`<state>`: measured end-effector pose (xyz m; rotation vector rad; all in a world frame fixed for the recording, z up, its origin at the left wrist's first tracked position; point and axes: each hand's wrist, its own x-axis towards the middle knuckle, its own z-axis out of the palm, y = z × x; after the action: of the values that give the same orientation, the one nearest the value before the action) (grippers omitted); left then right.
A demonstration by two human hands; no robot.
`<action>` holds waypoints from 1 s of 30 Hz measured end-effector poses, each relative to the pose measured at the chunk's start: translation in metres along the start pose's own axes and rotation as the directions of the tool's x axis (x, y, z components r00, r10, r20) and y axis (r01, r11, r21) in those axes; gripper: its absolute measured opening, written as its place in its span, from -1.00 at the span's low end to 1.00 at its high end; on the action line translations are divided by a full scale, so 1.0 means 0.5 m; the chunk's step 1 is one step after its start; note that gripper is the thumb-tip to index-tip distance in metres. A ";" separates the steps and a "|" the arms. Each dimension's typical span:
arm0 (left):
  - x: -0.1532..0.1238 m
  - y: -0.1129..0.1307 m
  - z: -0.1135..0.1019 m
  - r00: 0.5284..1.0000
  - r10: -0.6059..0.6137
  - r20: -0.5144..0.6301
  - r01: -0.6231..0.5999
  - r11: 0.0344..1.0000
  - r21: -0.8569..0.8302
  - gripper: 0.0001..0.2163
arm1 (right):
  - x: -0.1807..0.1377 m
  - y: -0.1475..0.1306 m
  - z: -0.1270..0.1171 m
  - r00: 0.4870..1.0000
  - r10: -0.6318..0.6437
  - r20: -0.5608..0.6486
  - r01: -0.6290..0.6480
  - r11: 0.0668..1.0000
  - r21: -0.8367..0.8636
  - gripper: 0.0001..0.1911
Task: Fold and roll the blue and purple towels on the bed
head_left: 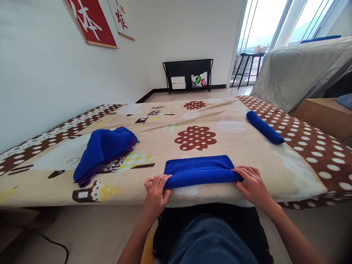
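Note:
A blue towel (200, 171) lies in front of me near the bed's edge, its near side rolled into a thick tube and its far strip flat. My left hand (156, 189) pinches the left end of the roll between thumb and fingers. At the other end, my right hand (251, 181) grips the roll's right tip. A finished-looking blue roll (264, 127) rests apart at the right. Over on the left sits a loose heap of blue cloth (103, 152) with a purple layer showing beneath.
The bed is covered by a cream patterned blanket (156, 145) with a brown dotted border. Beyond it stand a black rack (188, 73) against the wall and a dark stool (249, 66) by the window. A sheet-covered bulky object (305, 69) and a brown box (316, 115) are at the right.

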<state>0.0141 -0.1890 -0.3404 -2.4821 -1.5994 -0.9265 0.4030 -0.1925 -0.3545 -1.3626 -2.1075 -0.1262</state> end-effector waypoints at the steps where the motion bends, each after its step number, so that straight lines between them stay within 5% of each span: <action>1: -0.005 0.000 -0.009 1.000 -0.003 0.009 0.003 0.999 -0.033 -0.61 | -0.003 -0.002 -0.007 1.000 -0.002 0.025 0.001 1.000 0.031 -0.67; 7: -0.001 -0.015 -0.031 0.999 -0.033 0.028 0.037 0.988 -0.152 -0.65 | 0.008 -0.001 -0.017 0.997 0.031 0.075 -0.039 0.993 0.109 -0.66; 13: 0.056 0.029 0.005 0.974 -0.092 -0.209 0.121 0.984 0.130 -0.67 | 0.064 -0.037 0.027 0.986 0.081 -0.149 -0.094 0.992 -0.081 -0.61; 18: 0.111 0.122 0.059 0.992 0.112 0.057 -0.116 0.989 0.089 -0.58 | 0.118 -0.134 0.080 0.994 -0.111 -0.016 0.110 0.994 -0.021 -0.52; 21: 0.130 0.155 0.093 0.983 0.136 0.123 -0.145 0.988 0.061 -0.54 | 0.141 -0.167 0.106 0.991 -0.129 0.041 0.128 0.992 0.016 -0.48; 30: 0.114 0.104 0.085 0.990 0.086 0.108 -0.104 0.979 0.175 -0.54 | 0.136 -0.110 0.096 0.981 -0.163 0.102 0.161 0.987 0.025 -0.47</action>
<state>0.0939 -0.1520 -0.3324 -2.4891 -1.5013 -0.6247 0.3160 -0.1449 -0.3427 -1.2098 -2.3000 -0.1060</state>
